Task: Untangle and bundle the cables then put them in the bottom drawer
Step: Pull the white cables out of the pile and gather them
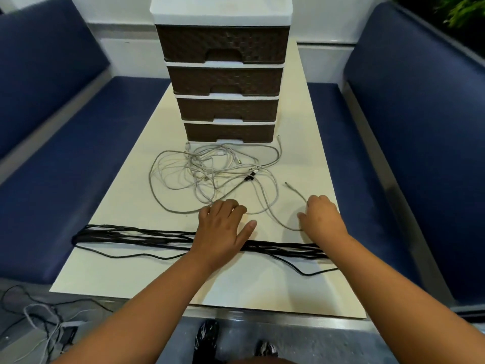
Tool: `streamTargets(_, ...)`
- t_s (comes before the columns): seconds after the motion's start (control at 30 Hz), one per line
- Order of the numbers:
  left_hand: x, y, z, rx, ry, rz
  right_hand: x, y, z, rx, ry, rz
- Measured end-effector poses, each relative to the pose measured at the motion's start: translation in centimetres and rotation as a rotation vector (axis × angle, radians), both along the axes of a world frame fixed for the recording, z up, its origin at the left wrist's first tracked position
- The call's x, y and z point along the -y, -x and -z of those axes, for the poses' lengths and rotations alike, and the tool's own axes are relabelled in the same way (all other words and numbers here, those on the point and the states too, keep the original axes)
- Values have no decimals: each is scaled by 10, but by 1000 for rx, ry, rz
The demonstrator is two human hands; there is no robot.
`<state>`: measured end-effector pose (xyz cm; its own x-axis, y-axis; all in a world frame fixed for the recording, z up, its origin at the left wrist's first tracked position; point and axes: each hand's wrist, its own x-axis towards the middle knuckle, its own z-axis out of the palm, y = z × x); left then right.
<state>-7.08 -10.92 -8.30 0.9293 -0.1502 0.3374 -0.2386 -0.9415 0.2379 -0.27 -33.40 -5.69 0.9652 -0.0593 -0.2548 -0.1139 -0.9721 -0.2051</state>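
A: So, where do the 2 hands sit among the cables?

B: The left hand lies low over the desk with its fingers curled down at the near loop of the white cable tangle; the thumb juts out free. Whether that grip has clamped a strand, I cannot tell, because the fingertips are hidden. The right hand is curled round a single pale cable whose loose plug end lies just beyond and to the left of that grip.

A: Why take hold there?

B: My guess is that the free end is the easy place to begin: draw 1 cable out of the knot while the other hand pins the rest.

A: And the dark lot?

B: The black cable is laid out in long parallel runs across the desk, passing under both wrists, on the person's side of both grips. It looks sorted already, set aside so it stays clear of the white knot, though it is not yet tied into a compact bundle.

A: The destination?

B: The bottom drawer of the 4-drawer unit is past the tangle, straight ahead of the grips, and pushed in. It will need pulling out before anything goes inside.

A: Anything else?

B: More loose wires lie on the floor, down and left of the left grip.
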Motion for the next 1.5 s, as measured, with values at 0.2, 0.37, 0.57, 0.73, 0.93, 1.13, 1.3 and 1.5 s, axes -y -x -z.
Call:
streamTargets(0.2, -34, -44, -20, 5, -31, 5, -2, -14, 2, 38, -64, 207)
streamTargets(0.37, -56, -72, -36, -76, 19, 60, -11, -18, -20, 68, -495, 446)
streamTargets(0.57, -39, -86, -88, -269, 370, 347, -67, -40, -147, 41, -1679, 553)
streamTargets(0.73, -27, -110, -105, -204, 191, 417, -97, -44, -257, 102, -1996, 328)
streamTargets(0.93, -79, -149, -112, -327, 159, 239, -75, -51, -299, 403, -1741, 209)
streamTargets(1.13, -93, -165, -215, -408, 407, 91, -76, -50, -232, 178, -873, 108)
streamTargets(1.3, -78, -145, -303, -321, 754, 480, -137, -48, -207, 136, -876, -106)
streamTargets(1.5, -85, -133, -328, -238, 1010, 773, -168, -54, -223, 304, -1127, -135)
